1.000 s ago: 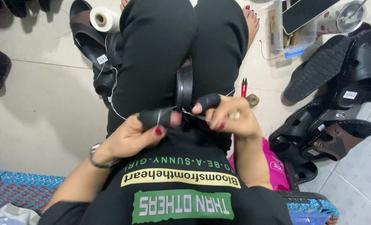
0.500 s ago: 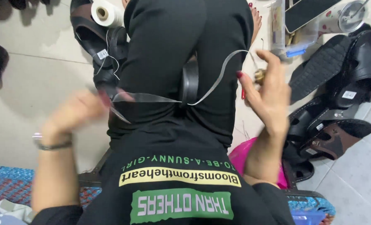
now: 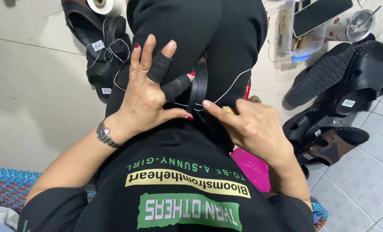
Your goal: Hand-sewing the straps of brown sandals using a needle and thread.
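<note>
Change: both hands have come back together at the middle of the frame; half a second ago they were flung wide apart, pulling the thread out to either side.
Left hand (image 3: pixel 146 92): spread flat against the lap, fingers fanned toward the top of the frame; two fingers wear black finger guards (image 3: pixel 159 68). Its thumb presses at the black strap (image 3: pixel 198 86); the grip is open, not closed round anything.
Right hand (image 3: pixel 251 124): just right of centre, forefinger and thumb pinched together at the strap's lower edge, clamped on the white thread (image 3: pixel 232 86); a needle cannot be made out.
Strap: stands on edge between the knees, at centre frame, touching both hands.
Thread: runs from the pinch up and right in a loop over the black trousers.
Wrist: a metal watch (image 3: pixel 103 134) on the left.
Floor, upper left: a black sandal (image 3: pixel 94 41) with a size tag, and a spool of white thread (image 3: pixel 107 5).
Floor, right: several black and brown sandals (image 3: pixel 329 137) piled together.
</note>
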